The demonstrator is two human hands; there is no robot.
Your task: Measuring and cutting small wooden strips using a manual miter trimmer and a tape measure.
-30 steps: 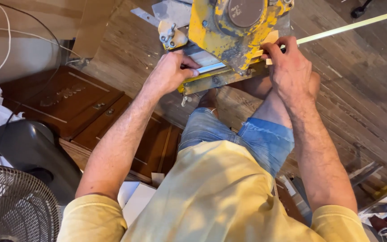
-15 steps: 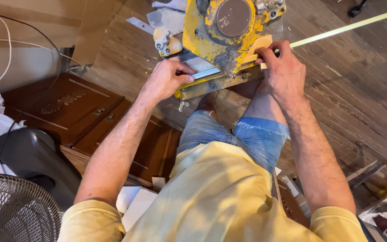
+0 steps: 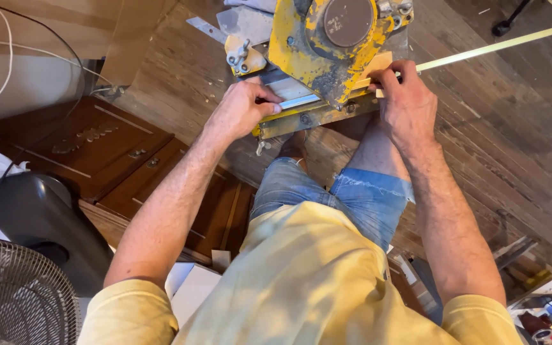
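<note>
Both hands are working apart, one on each side of the saw base. Left hand (image 3: pixel 243 110) is pressing down with curled fingers on the front edge of the base, fingertips touching a bright metal strip (image 3: pixel 298 101) lying along it. Right hand (image 3: pixel 407 102) is pinching the end of a pale, thin wooden strip (image 3: pixel 373 66) at the right side of the base, thumb and fingers closed on it.

Large worn yellow power saw with round grey motor cap (image 3: pixel 333 38) is sitting on the dark plank wood floor (image 3: pixel 499 121), just ahead of the person's knees. Its base rail (image 3: pixel 314 116) is running left to right between the two hands, yellow paint chipped, bolts showing.

Long pale yellow-green strip (image 3: pixel 499 46) is stretching away from the right hand toward the upper right corner, across the floor.

Brown carved wooden cabinet doors (image 3: pixel 103 153) are lying flat on the left, well apart from the saw. Black rounded plastic housing (image 3: pixel 39 217) and a wire fan grille (image 3: pixel 14 294) are sitting lower left. White cable (image 3: pixel 27 51) is running across the upper left.

Person is wearing a yellow shirt and cut-off blue denim shorts (image 3: pixel 352 198).
</note>
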